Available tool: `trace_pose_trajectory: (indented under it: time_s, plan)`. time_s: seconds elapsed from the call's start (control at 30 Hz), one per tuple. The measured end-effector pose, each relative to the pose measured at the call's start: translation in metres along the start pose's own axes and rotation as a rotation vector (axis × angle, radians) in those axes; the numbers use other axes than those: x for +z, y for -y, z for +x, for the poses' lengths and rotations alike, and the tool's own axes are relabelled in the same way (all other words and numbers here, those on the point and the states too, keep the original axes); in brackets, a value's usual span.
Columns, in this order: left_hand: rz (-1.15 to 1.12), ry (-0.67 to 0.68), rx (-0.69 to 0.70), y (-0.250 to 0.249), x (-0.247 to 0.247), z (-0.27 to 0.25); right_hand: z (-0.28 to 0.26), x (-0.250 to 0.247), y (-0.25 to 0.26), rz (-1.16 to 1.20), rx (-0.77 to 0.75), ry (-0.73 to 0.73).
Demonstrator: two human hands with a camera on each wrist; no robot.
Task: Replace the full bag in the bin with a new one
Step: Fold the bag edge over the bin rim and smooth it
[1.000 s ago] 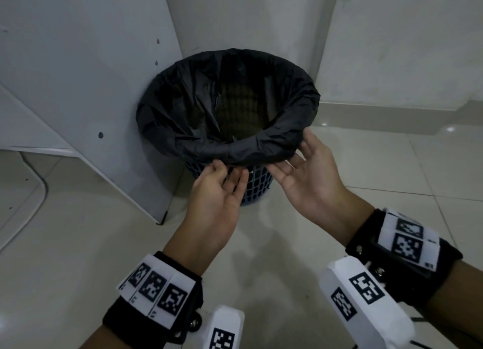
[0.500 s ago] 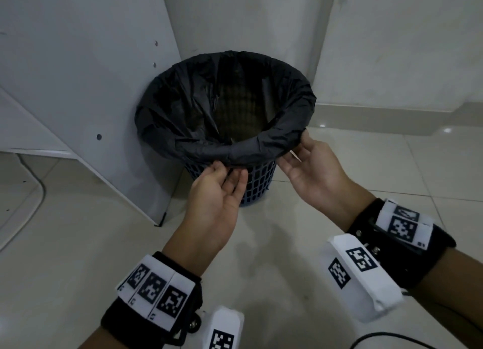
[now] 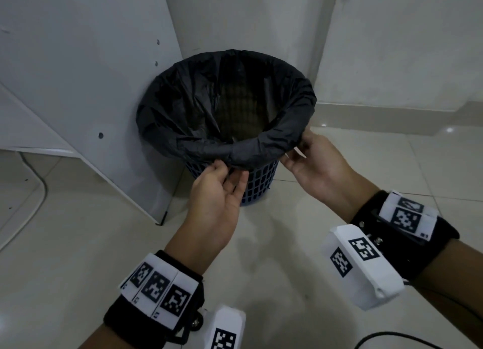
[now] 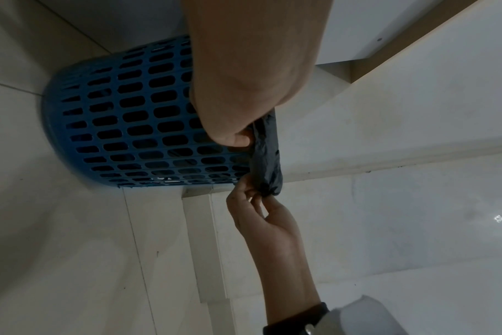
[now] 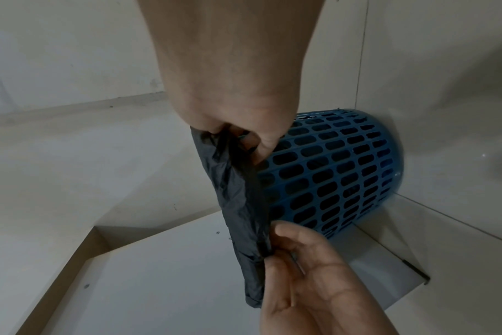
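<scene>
A blue lattice bin (image 3: 258, 181) stands in a wall corner. A black bag (image 3: 183, 108) lines it, with its edge folded over the rim. My left hand (image 3: 227, 169) is palm up at the front rim; thumb and fingers pinch the bag's folded edge. My right hand (image 3: 300, 147) pinches the same fold at the right front. The left wrist view shows my left hand (image 4: 244, 138) on the bag fold (image 4: 265, 158) against the bin (image 4: 129, 117). In the right wrist view my right hand (image 5: 244, 140) grips the bag (image 5: 238, 204). The bag's bottom is hidden in shadow.
A white board panel (image 3: 78, 87) leans close against the bin's left side. Walls close in behind and to the right, with a skirting strip (image 3: 392, 118). A cable (image 3: 39, 192) lies on the tiled floor at the left.
My right hand, open beside the rim a second ago, has closed onto the bag's folded edge. My left hand has stayed at the front rim, its fingers tightening on the fold.
</scene>
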State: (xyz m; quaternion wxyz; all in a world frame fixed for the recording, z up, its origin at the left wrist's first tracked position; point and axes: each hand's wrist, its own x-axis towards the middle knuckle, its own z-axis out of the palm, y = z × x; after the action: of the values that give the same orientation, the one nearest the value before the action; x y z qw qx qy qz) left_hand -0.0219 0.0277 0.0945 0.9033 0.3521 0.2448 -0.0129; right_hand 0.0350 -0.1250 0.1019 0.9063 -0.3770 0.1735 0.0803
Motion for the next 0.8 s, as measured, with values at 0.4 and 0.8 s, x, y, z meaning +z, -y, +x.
trace_pose_trajectory:
  time_s: [0.4,0.8]
  plan:
    - [0.001,-0.135,0.107,0.004,-0.017,-0.003,0.007,0.004,0.009,-0.048,-0.051,0.013]
    - [-0.036,-0.117,0.038,-0.053,-0.02,0.023,0.002,-0.003,0.01,-0.015,-0.079,0.035]
